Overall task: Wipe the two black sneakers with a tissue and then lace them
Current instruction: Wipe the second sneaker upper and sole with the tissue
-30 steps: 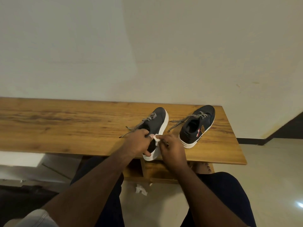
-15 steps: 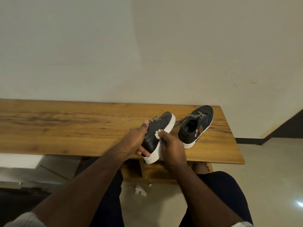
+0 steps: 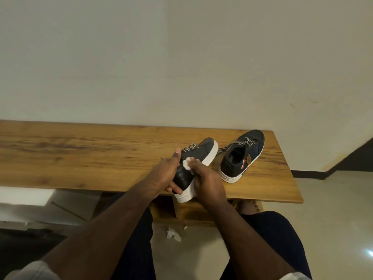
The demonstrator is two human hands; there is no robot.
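I saw the wooden table [image 3: 80, 154] carrying both sneakers: my left hand [image 3: 165, 172] gripped the near sneaker [image 3: 201, 152], tipped on its side at the front edge, my right hand [image 3: 207, 178] pinched the tissue [image 3: 187, 164] against it; the other sneaker [image 3: 242, 156] sat upright just right

Near black white-soled sneaker [image 3: 198, 156] was flat on the wooden table [image 3: 80, 156] 1 s ago; now the left hand [image 3: 165, 172] grips its heel, tilted onto its side. Right hand [image 3: 207, 178] has moved the crumpled white tissue [image 3: 187, 165] from the heel collar onto the side panel.
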